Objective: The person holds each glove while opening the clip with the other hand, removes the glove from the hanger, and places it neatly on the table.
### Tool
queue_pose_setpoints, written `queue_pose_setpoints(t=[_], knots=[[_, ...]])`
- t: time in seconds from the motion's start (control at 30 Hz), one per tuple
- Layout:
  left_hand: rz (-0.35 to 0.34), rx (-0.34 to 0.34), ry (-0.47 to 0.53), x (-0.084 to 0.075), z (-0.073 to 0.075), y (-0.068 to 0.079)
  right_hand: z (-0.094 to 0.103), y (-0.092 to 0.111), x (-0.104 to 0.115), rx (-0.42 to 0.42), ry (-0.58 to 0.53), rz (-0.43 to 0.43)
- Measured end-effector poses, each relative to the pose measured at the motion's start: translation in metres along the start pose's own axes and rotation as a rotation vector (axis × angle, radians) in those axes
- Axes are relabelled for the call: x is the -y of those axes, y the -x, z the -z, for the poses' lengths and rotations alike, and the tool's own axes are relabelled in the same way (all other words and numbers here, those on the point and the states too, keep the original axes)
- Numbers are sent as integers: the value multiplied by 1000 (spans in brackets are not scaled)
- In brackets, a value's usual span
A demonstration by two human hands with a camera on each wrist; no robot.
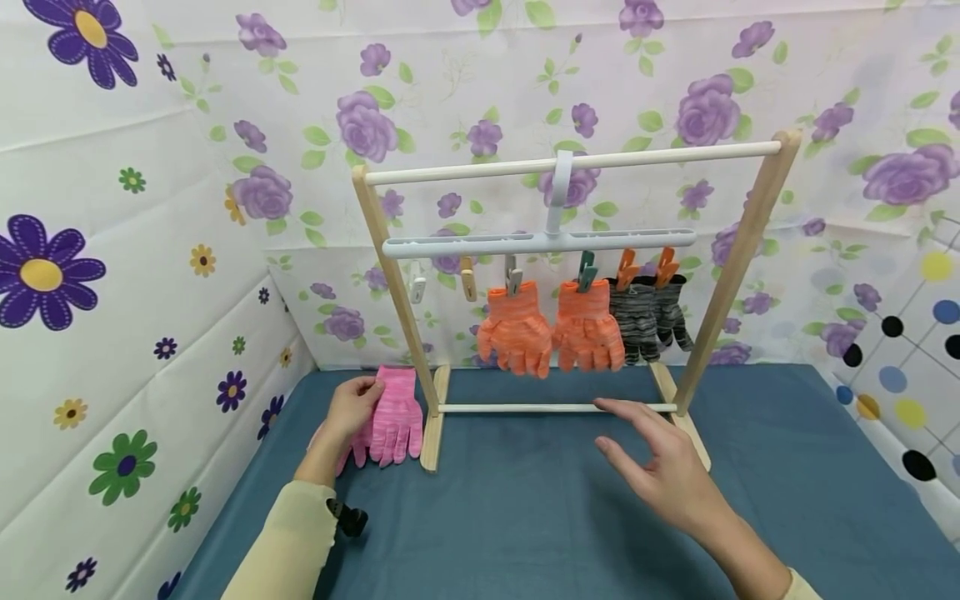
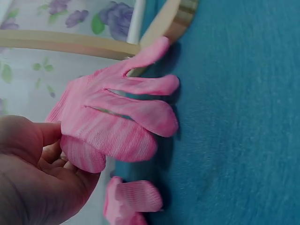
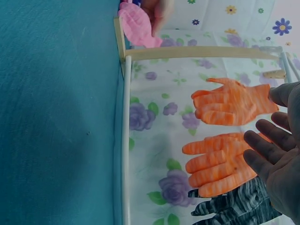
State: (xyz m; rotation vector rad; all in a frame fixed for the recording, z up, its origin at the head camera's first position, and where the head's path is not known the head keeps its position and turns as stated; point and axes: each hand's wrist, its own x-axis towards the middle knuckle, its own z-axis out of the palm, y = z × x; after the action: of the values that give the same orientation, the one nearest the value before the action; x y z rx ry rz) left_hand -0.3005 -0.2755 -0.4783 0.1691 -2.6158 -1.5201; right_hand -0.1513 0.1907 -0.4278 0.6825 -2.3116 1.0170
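Note:
At the left of the rack, my left hand [image 1: 354,408] pinches a pink knit glove [image 1: 397,417] near its cuff, thumb on one face, as the left wrist view shows. The glove's fingers hang down toward the blue cloth. A second pink glove [image 2: 133,201] lies on the cloth beyond it, partly hidden behind my hand in the head view. My right hand [image 1: 663,467] is in front of the rack with fingers spread and nothing in them. Two orange gloves [image 1: 516,329] and a pair of dark grey striped gloves [image 1: 637,321] hang by clips from the white hanger [image 1: 540,242].
The wooden rack [image 1: 750,242] stands on the blue cloth [image 1: 525,517], its white lower bar [image 1: 555,408] close above it. A white clip [image 1: 417,283] and a tan clip [image 1: 468,279] hang without gloves at the hanger's left. Flowered sheets [image 1: 450,75] enclose the back and sides.

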Motion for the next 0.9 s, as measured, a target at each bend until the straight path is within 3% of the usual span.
queue_pose_setpoints(t=[0.13, 0.33, 0.6, 0.9], knots=[[27, -33, -27, 4, -7, -5, 0, 2, 0, -14, 4, 10], [49, -18, -66, 6, -13, -8, 0, 5, -2, -36, 17, 18], [-16, -43, -183, 11, -20, -13, 0, 8, -5, -5, 45, -13], [-63, -80, -320, 8, -27, -12, -1, 8, -5, -19, 46, 7]])
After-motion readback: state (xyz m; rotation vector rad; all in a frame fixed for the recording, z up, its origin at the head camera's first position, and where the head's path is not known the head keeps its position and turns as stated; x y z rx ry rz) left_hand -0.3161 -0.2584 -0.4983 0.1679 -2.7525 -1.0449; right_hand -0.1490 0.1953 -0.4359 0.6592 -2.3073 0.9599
